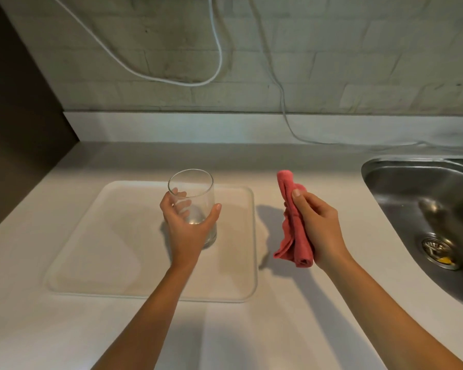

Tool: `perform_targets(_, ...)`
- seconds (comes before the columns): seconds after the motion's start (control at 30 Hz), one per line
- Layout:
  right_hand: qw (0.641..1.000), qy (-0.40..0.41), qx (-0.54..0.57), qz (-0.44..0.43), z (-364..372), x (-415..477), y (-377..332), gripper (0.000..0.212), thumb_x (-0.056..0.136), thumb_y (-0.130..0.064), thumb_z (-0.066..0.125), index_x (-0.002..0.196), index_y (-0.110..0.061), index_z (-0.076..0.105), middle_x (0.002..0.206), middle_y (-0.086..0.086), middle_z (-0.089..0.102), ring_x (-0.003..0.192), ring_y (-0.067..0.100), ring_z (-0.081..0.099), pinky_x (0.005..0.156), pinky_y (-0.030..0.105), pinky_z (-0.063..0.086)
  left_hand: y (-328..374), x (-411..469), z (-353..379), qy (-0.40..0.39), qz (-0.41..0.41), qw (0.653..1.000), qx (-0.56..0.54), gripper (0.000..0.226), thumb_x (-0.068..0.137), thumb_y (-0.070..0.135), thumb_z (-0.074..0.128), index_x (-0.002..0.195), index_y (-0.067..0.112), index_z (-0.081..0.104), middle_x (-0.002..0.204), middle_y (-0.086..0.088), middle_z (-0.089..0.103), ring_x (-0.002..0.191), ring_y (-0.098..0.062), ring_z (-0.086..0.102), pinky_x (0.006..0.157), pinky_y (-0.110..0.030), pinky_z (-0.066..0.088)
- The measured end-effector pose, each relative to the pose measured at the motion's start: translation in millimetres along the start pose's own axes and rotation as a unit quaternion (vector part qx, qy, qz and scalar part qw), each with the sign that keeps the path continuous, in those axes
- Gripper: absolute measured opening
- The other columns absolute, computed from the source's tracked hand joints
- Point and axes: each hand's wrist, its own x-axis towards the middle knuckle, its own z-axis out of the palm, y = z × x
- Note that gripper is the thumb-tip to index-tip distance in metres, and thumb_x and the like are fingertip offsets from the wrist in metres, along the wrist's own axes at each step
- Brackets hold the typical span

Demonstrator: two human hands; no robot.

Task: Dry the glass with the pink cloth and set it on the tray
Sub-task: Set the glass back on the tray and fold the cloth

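Head view: left hand (187, 225) fingers wrapping the clear tumbler glass (191, 193) upright over the white rectangular tray (91, 249) near its right edge, right hand (318, 225) pinching the bunched pink cloth (292, 222) apart from it; placing seems nearly done, contact uncertain.

The tray (96, 263) is lying on the bench (292, 329), left of the sink (412, 209); the glass (195, 206) is standing upright over the tray's far middle; the cloth (294, 231) is hanging between tray and sink; cables (219, 49) are trailing down the wall (358, 62) behind.
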Motion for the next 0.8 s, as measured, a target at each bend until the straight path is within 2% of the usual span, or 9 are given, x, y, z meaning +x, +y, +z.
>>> perform_targets(0.13,1.000,-0.006,-0.003,-0.001,1.6,-0.1,1.3,0.017,0.090,-0.029,0.056,0.081,-0.019,0.067,0.066,0.015,0.053,0.050,0.025,0.051,0.049,0.031,0.049,-0.7,2.3,-1.0,-0.014,0.002,1.000,0.007,0.088,0.055,0.022,0.090,0.125,0.007,0.038,0.122,-0.013,0.052,0.108,-0.032,0.057,0.095,-0.050,0.048)
perform_targets(0.23,1.000,-0.005,-0.004,0.002,3.3,-1.0,0.9,0.016,0.089,-0.029,0.057,0.086,-0.017,0.067,0.067,0.015,0.053,0.050,0.025,0.051,0.048,0.031,0.049,-2.9,1.9,-0.6,-0.021,0.004,1.000,0.011,0.092,0.056,0.017,0.092,0.128,0.005,0.036,0.120,-0.007,0.049,0.111,-0.033,0.056,0.097,-0.051,0.046)
perform_targets(0.47,1.000,0.003,0.001,0.001,10.3,-7.5,0.8,0.019,0.090,-0.027,0.057,0.094,-0.010,0.066,0.067,0.014,0.052,0.048,0.025,0.051,0.048,0.030,0.048,-0.9,-0.4,-2.0,-0.028,-0.017,0.999,0.007,0.101,0.054,0.022,0.091,0.135,0.007,0.032,0.126,-0.014,0.049,0.114,-0.031,0.053,0.101,-0.049,0.044)
perform_targets(0.57,1.000,0.007,0.008,0.002,13.3,-12.7,1.5,0.019,0.090,-0.027,0.058,0.097,-0.012,0.067,0.066,0.014,0.053,0.048,0.025,0.051,0.049,0.030,0.048,7.7,-5.6,-8.3,-0.023,-0.007,1.000,0.008,0.120,0.049,0.036,0.089,0.144,0.010,0.021,0.136,-0.012,0.037,0.128,-0.029,0.041,0.109,-0.041,0.036)
perform_targets(0.6,1.000,0.009,0.007,0.003,13.6,-14.6,1.4,0.018,0.089,-0.027,0.058,0.098,-0.013,0.067,0.066,0.013,0.053,0.049,0.025,0.052,0.049,0.030,0.048,12.8,-8.2,-11.1,-0.004,0.019,1.000,0.022,0.124,0.050,0.041,0.090,0.145,0.007,0.019,0.140,-0.016,0.032,0.132,-0.031,0.036,0.111,-0.043,0.032)
perform_targets(0.67,1.000,0.017,0.000,0.001,13.8,-19.2,1.8,0.017,0.089,-0.027,0.059,0.098,-0.016,0.068,0.066,0.012,0.053,0.049,0.025,0.052,0.050,0.031,0.049,27.1,-15.0,-16.7,0.042,0.123,0.988,0.081,0.110,0.060,0.047,0.082,0.141,-0.002,0.025,0.139,-0.027,0.034,0.131,-0.037,0.033,0.110,-0.046,0.029)
perform_targets(0.73,1.000,0.027,-0.012,-0.010,14.6,-23.5,2.7,0.013,0.089,-0.026,0.059,0.095,-0.020,0.069,0.065,0.010,0.054,0.050,0.025,0.053,0.051,0.033,0.049,42.7,-25.5,-15.3,0.043,0.198,0.976,0.081,0.081,0.073,0.046,0.070,0.133,0.003,0.038,0.129,-0.024,0.044,0.122,-0.027,0.040,0.103,-0.035,0.032)
perform_targets(0.77,0.999,0.034,-0.021,-0.019,15.4,-25.5,3.4,0.012,0.090,-0.025,0.058,0.093,-0.022,0.069,0.065,0.009,0.055,0.051,0.025,0.054,0.053,0.035,0.049,51.3,-31.7,-11.3,0.003,0.190,0.981,0.044,0.064,0.077,0.043,0.067,0.129,0.012,0.043,0.122,-0.015,0.049,0.113,-0.017,0.045,0.098,-0.027,0.035)
perform_targets(0.8,0.998,0.042,-0.034,-0.030,16.3,-27.6,3.8,0.012,0.090,-0.025,0.057,0.092,-0.024,0.069,0.066,0.007,0.057,0.053,0.026,0.055,0.056,0.039,0.050,61.0,-38.0,-5.6,-0.054,0.146,0.988,0.000,0.049,0.081,0.042,0.065,0.122,0.022,0.047,0.115,-0.006,0.052,0.103,-0.007,0.048,0.090,-0.019,0.038)
